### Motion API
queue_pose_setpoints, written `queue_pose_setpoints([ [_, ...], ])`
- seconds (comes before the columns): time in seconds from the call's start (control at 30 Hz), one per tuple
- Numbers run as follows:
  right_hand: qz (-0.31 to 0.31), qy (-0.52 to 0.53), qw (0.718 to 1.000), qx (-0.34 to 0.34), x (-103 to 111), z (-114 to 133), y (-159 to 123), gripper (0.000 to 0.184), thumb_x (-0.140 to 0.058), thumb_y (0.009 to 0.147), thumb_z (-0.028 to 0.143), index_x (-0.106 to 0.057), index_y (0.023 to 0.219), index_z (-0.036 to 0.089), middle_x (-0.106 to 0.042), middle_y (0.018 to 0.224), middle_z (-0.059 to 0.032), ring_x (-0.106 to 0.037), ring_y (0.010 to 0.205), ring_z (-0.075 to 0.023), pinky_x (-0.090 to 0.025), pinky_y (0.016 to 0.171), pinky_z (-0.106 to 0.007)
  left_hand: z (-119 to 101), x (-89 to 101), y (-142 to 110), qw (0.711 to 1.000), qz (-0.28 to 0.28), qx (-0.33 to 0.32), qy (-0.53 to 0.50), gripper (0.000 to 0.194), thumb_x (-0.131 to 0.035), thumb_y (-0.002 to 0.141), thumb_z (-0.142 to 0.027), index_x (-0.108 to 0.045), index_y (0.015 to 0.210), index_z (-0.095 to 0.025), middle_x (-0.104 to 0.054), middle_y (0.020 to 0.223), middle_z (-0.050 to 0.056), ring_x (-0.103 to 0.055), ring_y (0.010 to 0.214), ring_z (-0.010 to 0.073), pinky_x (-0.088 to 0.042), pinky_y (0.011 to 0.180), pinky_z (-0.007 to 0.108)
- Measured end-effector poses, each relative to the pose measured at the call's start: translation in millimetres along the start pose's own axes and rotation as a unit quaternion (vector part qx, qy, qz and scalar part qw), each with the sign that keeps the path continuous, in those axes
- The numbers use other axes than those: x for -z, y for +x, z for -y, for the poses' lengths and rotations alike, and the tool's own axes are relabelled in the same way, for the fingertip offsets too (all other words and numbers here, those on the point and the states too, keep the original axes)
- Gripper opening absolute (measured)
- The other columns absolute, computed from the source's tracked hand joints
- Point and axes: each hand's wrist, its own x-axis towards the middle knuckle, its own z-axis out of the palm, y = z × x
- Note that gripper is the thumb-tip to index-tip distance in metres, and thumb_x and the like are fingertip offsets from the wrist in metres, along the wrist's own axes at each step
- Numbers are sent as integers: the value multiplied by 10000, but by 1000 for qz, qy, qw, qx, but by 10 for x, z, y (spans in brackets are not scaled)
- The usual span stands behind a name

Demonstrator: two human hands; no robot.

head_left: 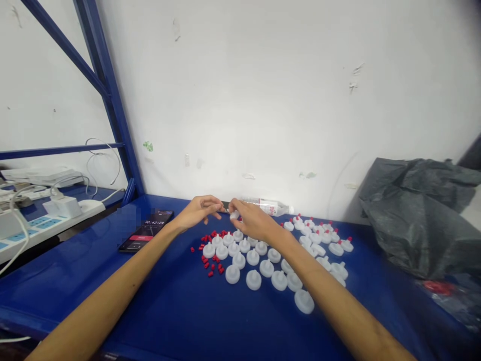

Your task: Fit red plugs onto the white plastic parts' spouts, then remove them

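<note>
My right hand (251,219) pinches a white plastic nozzle cap (235,214) above the far side of the table; the fingers partly cover it. Just left of it, my left hand (201,210) is raised with thumb and forefinger together. Whatever may be between those fingertips is too small to make out. Below the hands stand many loose white nozzle caps (253,280), round with a short spout. Small red tips (206,251) lie scattered at their left. Farther right, another group of white caps (335,248) carries red tips on the spouts.
Behind my right hand a clear plastic bottle (272,207) lies against the wall. A phone (148,230) showing a timer rests at left on the blue table (180,311). Power strips (48,225) and cables stand beyond a blue metal frame (112,100). A dark plastic bag (417,210) sits at right.
</note>
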Motion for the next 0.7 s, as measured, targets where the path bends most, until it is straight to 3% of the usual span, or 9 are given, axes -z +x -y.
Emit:
queue_pose_setpoints([
  [0.37, 6, -33, 999, -5, 44, 89, 0, 294, -689, 1020, 366, -658, 1255, 192, -737, 1127, -40, -731, 927, -192, -648, 816, -405, -37, -79, -1, 998, 19, -11, 66, 294, -679, 1048, -414, -689, 1195, -161, -739, 1133, 71, -739, 941, 215, -655, 795, 394],
  [0.5, 22, -81, 996, 18, 26, 119, 17, 281, -684, 1023, 372, -667, 1236, 190, -740, 1115, -38, -732, 944, -199, -645, 841, -421, -77, -144, -27, 992, 13, -31, 124, 290, -665, 1054, -433, -699, 1142, -159, -738, 1056, 49, -725, 868, 195, -644, 767, 374],
  [0.7, 50, -145, 986, 63, -6, 205, 29, 286, -695, 1013, 372, -669, 1234, 192, -739, 1135, -41, -727, 998, -216, -623, 916, -467, -142, -154, -53, 978, 15, -51, 202, 281, -677, 1047, -424, -703, 1146, -162, -740, 1104, 54, -731, 935, 219, -644, 839, 414],
])
